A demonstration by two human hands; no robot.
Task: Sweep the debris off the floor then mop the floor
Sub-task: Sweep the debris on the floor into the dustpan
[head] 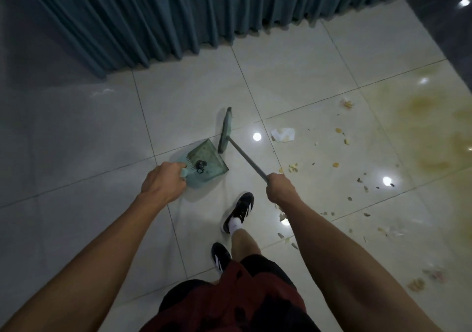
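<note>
Left hand (163,182) is wrapped around the dustpan (204,164) handle, pan hanging just past the knuckles with its mouth facing the broom head. Looks carried, not set down; can't tell if its lip touches the tiles. Right hand (281,188) is fisted around the broom (226,132) stick at its near end. The stick runs forward and left from that fist, and the head sits just beyond the pan's open edge. My read: the tools are paired up front so a sweep feeds straight into the pan.

Debris (332,168) is scattered on the floor (293,76) to the right of the right fist and behind it, well apart from the broom head. A crumpled paper scrap (283,134) lies right of the stick. Yellowish stain (434,127) is further right, mop work. Sweeping barely started; no mop visible. Curtain (153,17) hangs beyond both tools.
</note>
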